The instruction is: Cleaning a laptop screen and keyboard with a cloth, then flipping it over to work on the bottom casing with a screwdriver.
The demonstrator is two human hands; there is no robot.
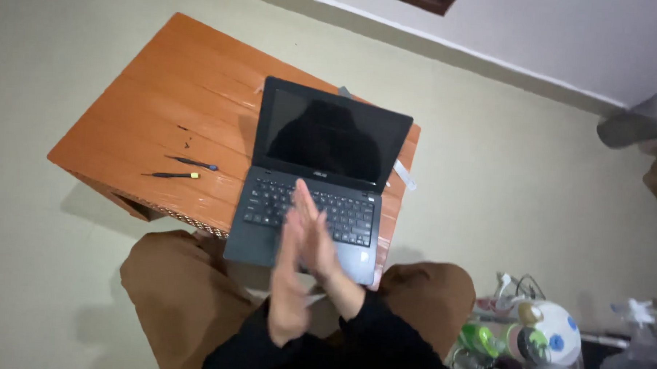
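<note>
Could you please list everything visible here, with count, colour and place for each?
Table: one, orange-brown wood, low, on the floor in front of the person.
Laptop: one, dark grey, open with a dark screen, at the table's right end.
Screwdrivers: two, thin and dark, one with a yellow tip and one with a blue tip, on the table left of the laptop.
White strip: one, at the table edge right of the laptop.
Clutter: several white, green and blue items, on the floor at lower right; kinds unclear.
Trousers: brown, over both knees.
Sleeves: black.
Left hand and right hand: pressed palm to palm over the keyboard, blurred.
</note>
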